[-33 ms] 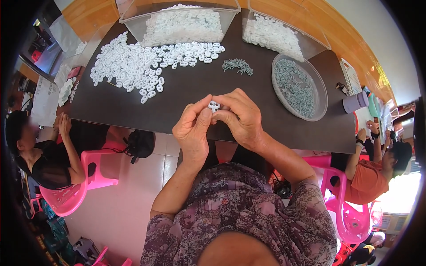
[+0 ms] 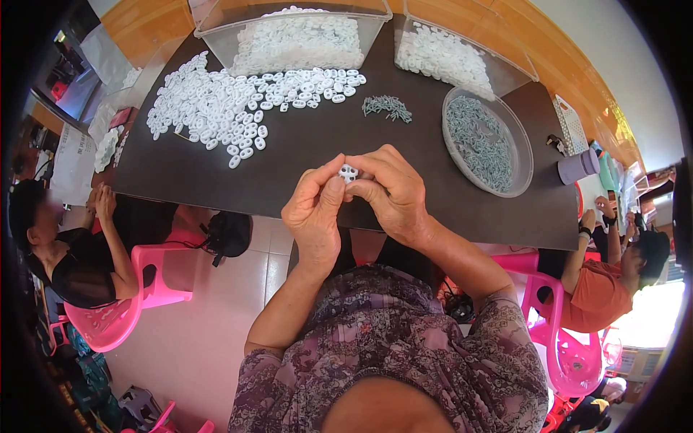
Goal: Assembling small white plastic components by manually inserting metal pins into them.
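Note:
Between my two hands, above the near edge of the dark table, is a small white plastic piece (image 2: 348,172) with dark holes. My left hand (image 2: 315,206) pinches it from the left with thumb and finger. From the other side my right hand (image 2: 393,191) grips it, fingers curled over. Whether a screw is in the piece I cannot make out. Beyond my hands lies a small heap of grey screws (image 2: 387,108). Many loose white oval plastic pieces (image 2: 209,101) spread over the far left of the table (image 2: 303,151).
A clear bin (image 2: 296,43) and a second bin (image 2: 447,61) of white pieces stand at the back. On the right are a round tray (image 2: 525,144) of screws and a purple cup (image 2: 577,167). People sit at left and right on pink chairs (image 2: 155,278).

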Tool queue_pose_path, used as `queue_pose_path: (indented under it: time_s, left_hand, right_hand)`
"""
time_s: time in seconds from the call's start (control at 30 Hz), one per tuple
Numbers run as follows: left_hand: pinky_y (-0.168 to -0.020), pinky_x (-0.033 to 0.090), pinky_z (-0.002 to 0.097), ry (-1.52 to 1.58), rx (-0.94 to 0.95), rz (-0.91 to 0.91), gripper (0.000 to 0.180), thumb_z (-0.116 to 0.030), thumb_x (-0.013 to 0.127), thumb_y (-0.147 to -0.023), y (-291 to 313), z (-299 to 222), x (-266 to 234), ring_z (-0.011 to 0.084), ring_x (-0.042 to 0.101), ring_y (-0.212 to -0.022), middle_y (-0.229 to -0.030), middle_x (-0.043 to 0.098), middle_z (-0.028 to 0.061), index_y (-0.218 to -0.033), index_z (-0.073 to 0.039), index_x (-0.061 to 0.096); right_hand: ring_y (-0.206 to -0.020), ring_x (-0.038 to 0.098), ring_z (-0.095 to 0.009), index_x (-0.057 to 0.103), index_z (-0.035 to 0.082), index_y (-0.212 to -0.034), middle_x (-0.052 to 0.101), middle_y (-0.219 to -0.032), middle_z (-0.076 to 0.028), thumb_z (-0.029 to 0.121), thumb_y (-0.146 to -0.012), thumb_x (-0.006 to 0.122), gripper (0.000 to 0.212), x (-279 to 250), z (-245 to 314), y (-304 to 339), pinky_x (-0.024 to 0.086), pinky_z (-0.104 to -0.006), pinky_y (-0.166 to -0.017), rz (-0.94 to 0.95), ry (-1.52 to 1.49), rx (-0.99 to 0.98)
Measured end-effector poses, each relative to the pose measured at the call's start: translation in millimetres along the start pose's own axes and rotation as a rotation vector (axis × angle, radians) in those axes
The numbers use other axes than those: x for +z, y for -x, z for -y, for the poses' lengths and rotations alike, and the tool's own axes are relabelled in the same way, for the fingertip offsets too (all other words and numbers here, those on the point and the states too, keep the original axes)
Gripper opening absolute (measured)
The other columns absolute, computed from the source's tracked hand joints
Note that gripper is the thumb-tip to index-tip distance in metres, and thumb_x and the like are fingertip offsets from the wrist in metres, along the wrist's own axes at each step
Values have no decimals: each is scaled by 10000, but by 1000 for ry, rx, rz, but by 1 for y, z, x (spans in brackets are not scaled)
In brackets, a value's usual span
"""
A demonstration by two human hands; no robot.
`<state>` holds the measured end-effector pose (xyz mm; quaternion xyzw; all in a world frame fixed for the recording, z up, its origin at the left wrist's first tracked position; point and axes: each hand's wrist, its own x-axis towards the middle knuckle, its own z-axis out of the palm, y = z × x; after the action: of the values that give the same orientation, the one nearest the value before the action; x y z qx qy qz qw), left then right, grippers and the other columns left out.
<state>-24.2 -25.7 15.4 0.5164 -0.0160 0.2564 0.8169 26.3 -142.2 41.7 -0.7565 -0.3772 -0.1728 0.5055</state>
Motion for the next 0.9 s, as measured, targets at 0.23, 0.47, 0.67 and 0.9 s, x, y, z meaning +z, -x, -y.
queue_pose_path:
  time_s: [0.23,0.47,0.67,0.9]
  left_hand:
    - [-728,429,196,-64,102,-74,198,-46,551,-912,3,0,8,68,503,-821,-943,579,19,-1077,40,618]
    - [-745,409,194,-109,172,-63,187,-65,539,-924,5,1,8,68,492,-843,-945,565,17,-1060,36,618]
    - [-747,425,199,-136,165,-23,192,-64,541,-922,0,-5,5,71,512,-825,-946,578,27,-1070,40,608]
    - [-690,422,185,-29,-19,-3,201,-68,526,-932,1,-14,5,58,501,-788,-904,546,8,-1088,36,601]
  right_hand:
    - [-684,526,-243,611,-23,-986,604,-801,-100,-8,-677,684,318,6,6,-1,438,-326,-582,-76,54,-79]
    - [-679,528,-215,617,-23,-990,610,-817,-99,-14,-696,688,303,9,6,2,436,-299,-574,-122,35,-115]
    - [-670,524,-163,626,-14,-1002,610,-833,-84,-10,-711,702,300,4,13,0,437,-263,-578,-68,14,2]
    - [-680,526,-146,619,0,-1007,612,-818,-67,-13,-708,704,311,2,13,3,439,-251,-574,-53,-23,29]
